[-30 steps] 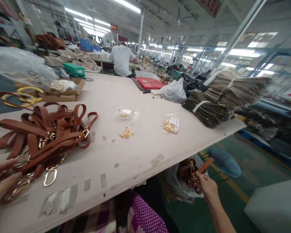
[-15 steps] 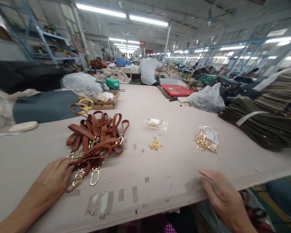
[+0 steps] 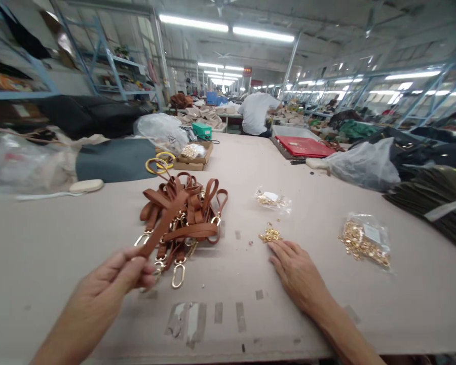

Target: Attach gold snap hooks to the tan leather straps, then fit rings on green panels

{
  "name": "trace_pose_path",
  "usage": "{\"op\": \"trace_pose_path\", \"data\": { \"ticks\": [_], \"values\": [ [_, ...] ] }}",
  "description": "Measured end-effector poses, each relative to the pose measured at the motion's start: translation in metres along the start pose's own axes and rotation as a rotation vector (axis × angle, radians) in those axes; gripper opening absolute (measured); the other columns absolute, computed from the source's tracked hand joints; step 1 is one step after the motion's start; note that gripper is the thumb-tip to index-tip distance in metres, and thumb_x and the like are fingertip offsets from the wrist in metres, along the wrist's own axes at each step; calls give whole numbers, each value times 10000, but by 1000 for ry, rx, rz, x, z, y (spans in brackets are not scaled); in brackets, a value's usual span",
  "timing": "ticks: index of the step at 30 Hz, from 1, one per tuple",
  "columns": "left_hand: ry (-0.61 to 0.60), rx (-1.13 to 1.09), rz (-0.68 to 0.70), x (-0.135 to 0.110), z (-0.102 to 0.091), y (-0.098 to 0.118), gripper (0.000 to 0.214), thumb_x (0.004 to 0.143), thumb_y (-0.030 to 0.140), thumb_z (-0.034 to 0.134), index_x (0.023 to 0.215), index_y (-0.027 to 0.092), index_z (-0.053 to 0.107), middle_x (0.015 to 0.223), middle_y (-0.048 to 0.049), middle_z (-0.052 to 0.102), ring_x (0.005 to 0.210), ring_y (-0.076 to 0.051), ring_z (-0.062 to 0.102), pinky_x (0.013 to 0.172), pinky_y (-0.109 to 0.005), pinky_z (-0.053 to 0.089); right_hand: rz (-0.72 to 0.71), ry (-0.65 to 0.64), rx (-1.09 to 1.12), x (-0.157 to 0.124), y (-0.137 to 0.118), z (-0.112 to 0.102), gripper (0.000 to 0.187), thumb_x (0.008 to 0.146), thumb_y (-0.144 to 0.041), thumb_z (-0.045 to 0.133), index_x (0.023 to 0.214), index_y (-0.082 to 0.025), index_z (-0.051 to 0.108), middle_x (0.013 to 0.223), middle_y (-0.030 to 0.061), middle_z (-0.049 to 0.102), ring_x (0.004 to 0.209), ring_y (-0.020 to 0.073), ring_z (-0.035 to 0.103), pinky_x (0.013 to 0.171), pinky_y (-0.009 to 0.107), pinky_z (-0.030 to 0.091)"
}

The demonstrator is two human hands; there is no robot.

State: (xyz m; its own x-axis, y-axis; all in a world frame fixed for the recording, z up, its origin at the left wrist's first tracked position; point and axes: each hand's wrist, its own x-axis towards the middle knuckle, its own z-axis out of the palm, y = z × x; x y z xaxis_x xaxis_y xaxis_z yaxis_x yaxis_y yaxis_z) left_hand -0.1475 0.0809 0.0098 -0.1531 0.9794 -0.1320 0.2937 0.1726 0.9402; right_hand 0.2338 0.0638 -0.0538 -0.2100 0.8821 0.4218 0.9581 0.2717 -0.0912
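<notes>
My left hand (image 3: pixel 114 281) pinches the near end of one brown leather strap (image 3: pixel 163 223) and lifts it off a pile of brown straps with gold clips (image 3: pixel 186 213) in the middle of the table. My right hand (image 3: pixel 298 271) lies flat and open on the table, fingertips just short of a small loose heap of gold fittings (image 3: pixel 270 234). A clear bag of gold fittings (image 3: pixel 365 242) lies to the right, and a smaller bag (image 3: pixel 272 199) sits behind the heap.
The beige table (image 3: pixel 61 243) has tape patches (image 3: pixel 205 317) near its front edge. A cardboard box (image 3: pixel 193 157), yellow rings (image 3: pixel 159 163), plastic bags, a red tray (image 3: pixel 304 147) and dark stacked pieces (image 3: pixel 437 195) lie around. A person in white (image 3: pixel 259 112) sits at the far end.
My left hand has closed on a strap end and raised it. My right hand came up from below the table edge and now rests beside the loose gold fittings.
</notes>
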Motion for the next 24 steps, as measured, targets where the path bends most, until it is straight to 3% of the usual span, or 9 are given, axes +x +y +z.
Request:
{"op": "trace_pose_path", "data": {
  "ticks": [3,7,12,17,24],
  "values": [
    [-231,-308,-68,-31,39,14,401,794,460,659,1056,162,596,837,-34,707,670,-147,630,664,-279,535,-33,97,35,0,7,5,288,963,-309,435,1083,-174,659,1065,88,715,998,253,622,907,454,498],
    [-370,-521,-117,-55,80,18,232,842,321,637,1005,158,611,979,-72,705,699,-114,627,629,-221,512,20,183,90,-7,12,2,254,941,-343,475,883,-185,665,852,67,717,808,224,646,758,373,527],
    [-527,-741,-243,-72,111,15,257,865,295,620,1081,156,614,799,-27,671,591,-78,571,531,-178,460,104,152,65,-18,10,-5,237,941,-292,449,973,-166,647,912,87,704,857,234,642,799,381,505],
    [-547,-801,-301,-80,125,15,317,799,314,698,1062,145,648,773,-4,614,567,-64,525,520,-176,445,147,81,5,-15,6,-6,271,947,-323,455,1000,-169,672,887,96,686,853,252,613,811,401,478],
    [-440,-780,-264,-88,120,17,335,820,459,657,946,149,679,796,-7,576,528,-46,417,452,-167,324,244,-34,72,-5,1,-10,206,926,-271,516,928,-188,704,851,74,666,859,243,599,821,374,459]
  ]
}}
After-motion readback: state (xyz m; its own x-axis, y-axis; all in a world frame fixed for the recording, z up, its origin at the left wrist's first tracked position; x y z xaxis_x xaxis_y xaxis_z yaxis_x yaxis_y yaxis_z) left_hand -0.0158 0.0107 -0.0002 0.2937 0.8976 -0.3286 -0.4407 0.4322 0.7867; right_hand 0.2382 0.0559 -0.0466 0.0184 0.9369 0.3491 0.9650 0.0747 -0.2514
